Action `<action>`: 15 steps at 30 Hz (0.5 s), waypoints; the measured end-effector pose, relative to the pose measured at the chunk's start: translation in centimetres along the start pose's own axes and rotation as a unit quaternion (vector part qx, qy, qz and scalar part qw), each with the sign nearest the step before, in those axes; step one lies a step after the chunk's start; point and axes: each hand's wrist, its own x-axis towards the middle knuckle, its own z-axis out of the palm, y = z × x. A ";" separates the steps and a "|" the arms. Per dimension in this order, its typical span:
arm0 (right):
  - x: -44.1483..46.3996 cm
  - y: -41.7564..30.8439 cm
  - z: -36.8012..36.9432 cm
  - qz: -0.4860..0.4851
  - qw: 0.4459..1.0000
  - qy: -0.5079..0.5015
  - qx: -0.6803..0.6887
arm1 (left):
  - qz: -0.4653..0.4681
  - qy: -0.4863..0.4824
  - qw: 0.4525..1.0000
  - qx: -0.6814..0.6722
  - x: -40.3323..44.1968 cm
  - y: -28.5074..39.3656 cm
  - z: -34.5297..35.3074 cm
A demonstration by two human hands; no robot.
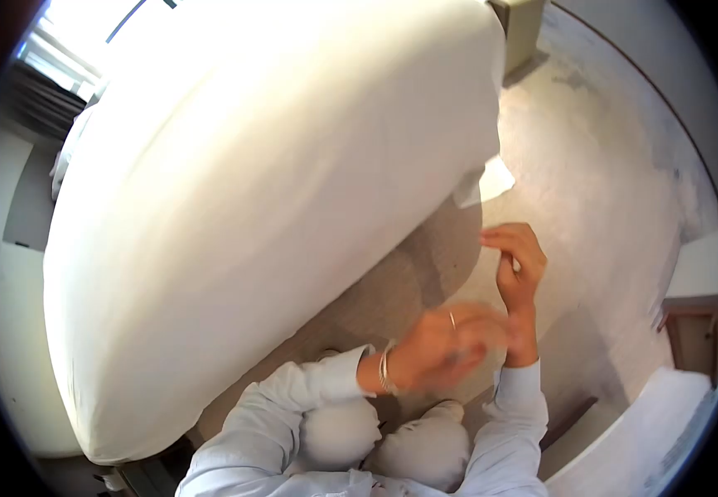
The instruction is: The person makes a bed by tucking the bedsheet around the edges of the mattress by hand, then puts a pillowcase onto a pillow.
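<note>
My left hand, with a bracelet at the wrist and a ring on one finger, is smeared by motion close to my right wrist. Whether it touches the wrist or holds anything cannot be made out. Above it my right hand is raised, fingers bent and apart from the thumb, with nothing visible in it. Both sleeves are light-coloured. To the left lies a large bed covered in a smooth white sheet, clear of both hands.
A white cloth corner hangs at the bed's right end over the carpet. A beige cabinet stands at the top. White bedding is at the lower right, near a brown wooden piece. My knees are below.
</note>
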 end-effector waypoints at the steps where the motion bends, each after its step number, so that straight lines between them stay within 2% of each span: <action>1: 2.4 -2.0 -0.8 -0.005 1.000 -0.005 0.001 | 0.002 0.007 1.000 0.001 1.4 3.5 -1.1; 3: 7.8 -6.3 -2.4 -0.033 0.999 0.026 -0.017 | 0.109 -0.007 0.993 -0.042 4.5 10.3 -4.6; 4: 9.2 -8.4 -2.5 -0.036 0.999 0.025 -0.019 | 0.118 0.048 0.992 0.027 4.9 12.3 -6.5; 5: 10.8 -10.1 -2.3 -0.031 0.996 0.027 -0.077 | 0.126 0.105 0.982 0.097 5.4 13.5 -8.9; 6: 13.1 -11.9 -2.1 -0.029 0.990 0.027 -0.133 | 0.078 0.178 0.952 0.238 5.6 14.0 -11.7; 7: 14.6 -14.0 -2.4 -0.036 0.991 0.022 -0.128 | -0.029 0.243 0.922 0.301 6.6 15.0 -13.1; 8: 16.7 -16.9 -1.5 -0.064 0.990 -0.045 -0.119 | -0.116 0.277 0.894 0.333 7.2 17.1 -15.8; 9: 18.7 -18.9 -0.6 -0.087 0.984 -0.113 -0.109 | -0.132 0.322 0.861 0.370 7.3 18.7 -18.3; 10: 20.7 -19.8 -0.8 -0.094 0.982 -0.125 -0.102 | -0.143 0.359 0.822 0.419 7.4 20.0 -19.7; 11: 22.8 -21.1 -0.2 -0.101 0.980 -0.158 -0.073 | -0.174 0.346 0.777 0.497 6.7 21.3 -21.7; 13: 26.9 -23.1 2.5 -0.113 0.974 -0.193 -0.039 | -0.295 0.320 0.689 0.580 5.1 22.8 -25.0; 14: 28.0 -22.5 3.2 -0.048 0.981 -0.176 -0.071 | -0.299 0.329 0.680 0.582 4.0 21.2 -24.0; 15: 29.6 -23.4 5.4 0.014 0.980 -0.168 -0.105 | -0.384 0.318 0.640 0.585 2.0 19.7 -24.2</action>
